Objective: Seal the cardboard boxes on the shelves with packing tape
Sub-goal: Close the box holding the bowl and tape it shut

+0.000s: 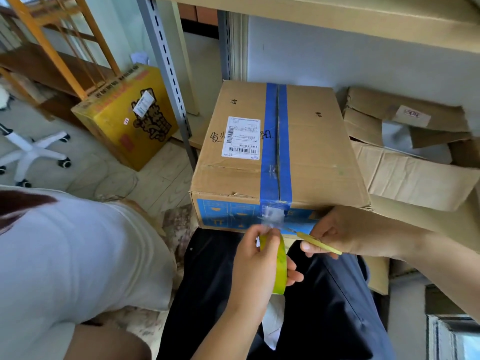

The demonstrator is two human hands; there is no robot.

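Left hand (pixel 255 266): lower centre of the frame; fingers curled round the tape roll (pixel 280 266), thumb and forefinger pinching the clear tape end at the top.
Right hand (pixel 335 236): right of centre; fingertips pinching a thin yellow cutter (pixel 320 244), its tip at the stretched tape.
Clear tape strip (pixel 272 215): stuck to the box's front face, running down to the roll.
Cardboard box (pixel 309 152): centre, on the shelf; blue tape (pixel 275 141) along the top seam, white label (pixel 240 137) left of it.
Flattened cardboard (pixel 410 172): right, beside the box.
Yellow carton (pixel 127 118): upper left, on the floor.
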